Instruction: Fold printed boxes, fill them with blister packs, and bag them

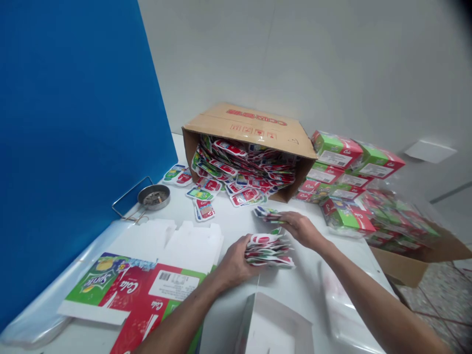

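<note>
My left hand (238,263) is closed around the left end of a thick stack of bottle-shaped packets (269,250), with red, green and white edges showing. Just above and to the right, my right hand (300,228) pinches a few more packets (266,213), held flat over the table. Behind both hands a cardboard carton (254,120) lies on its side, its mouth facing me and crammed with the same packets (239,162). Several loose ones (203,210) have spilled in front of it. An open white-lined box (280,327) stands below my hands at the near edge.
Flat printed box blanks (147,290) lie at left beside a clear plastic roll (44,309). A metal ashtray (154,196) sits near the blue panel (81,108). Finished-looking red and green boxes (337,152) are stacked at right. Clear plastic bags (346,305) lie near my right forearm.
</note>
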Demonstrator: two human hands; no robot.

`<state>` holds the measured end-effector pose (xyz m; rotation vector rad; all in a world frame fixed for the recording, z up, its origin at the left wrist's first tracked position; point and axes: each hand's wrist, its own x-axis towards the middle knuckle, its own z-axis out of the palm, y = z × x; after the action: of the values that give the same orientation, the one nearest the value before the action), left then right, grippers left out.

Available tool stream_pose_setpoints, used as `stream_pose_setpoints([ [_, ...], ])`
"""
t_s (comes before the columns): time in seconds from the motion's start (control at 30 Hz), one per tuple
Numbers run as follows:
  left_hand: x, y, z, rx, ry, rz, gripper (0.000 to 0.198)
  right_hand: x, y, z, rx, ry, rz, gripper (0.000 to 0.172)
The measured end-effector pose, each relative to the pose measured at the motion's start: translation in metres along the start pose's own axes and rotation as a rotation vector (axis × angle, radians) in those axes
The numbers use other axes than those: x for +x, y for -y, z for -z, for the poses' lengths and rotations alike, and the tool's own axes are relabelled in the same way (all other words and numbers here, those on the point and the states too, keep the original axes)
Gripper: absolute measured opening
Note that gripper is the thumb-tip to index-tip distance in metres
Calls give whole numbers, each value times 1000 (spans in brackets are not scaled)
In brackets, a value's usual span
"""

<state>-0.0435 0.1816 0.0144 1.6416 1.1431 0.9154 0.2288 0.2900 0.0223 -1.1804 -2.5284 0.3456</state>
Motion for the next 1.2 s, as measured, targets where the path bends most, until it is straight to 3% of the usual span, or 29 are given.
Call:
stream_pose_setpoints([
  [0.2,-1,1,-2,-69,-10,-7,44,4,3,49,204,-128,-154,26],
  [0.33,-2,0,-2,-55,-26,-25,41,0,4,53,170,-131,-192,29],
  [0.5,-2,3,-3,-40,-15,-15,40,-12,2,55,259,-283,-319,34],
  [0.6,-2,5,-3,-22,-29,-14,38,-19,2,71,394,-340,-358,36],
  [0.73,-2,5,-3,-18,-25,-12,40,-21,3,103,394,-586,-338,30],
  [0.8,-2,4,-3,-13,-27,-12,41,-15,2,112,489,-604,-329,30],
  [0.87,-2,2,-2,-39,-2,-13,42,-6,-3,107,660,-506,-342,35],
  [0.93,-2,0,-1,-80,24,-11,43,5,-12,87,710,-324,-406,40],
  [1.03,-2,-2,0,-91,16,0,43,20,-29,41,423,-25,-576,43],
  [1.13,-2,-2,0,-58,5,-5,40,27,-43,2,224,48,-650,44],
  [1.2,-1,-2,1,-49,11,-12,37,28,-50,-11,171,42,-658,46],
])
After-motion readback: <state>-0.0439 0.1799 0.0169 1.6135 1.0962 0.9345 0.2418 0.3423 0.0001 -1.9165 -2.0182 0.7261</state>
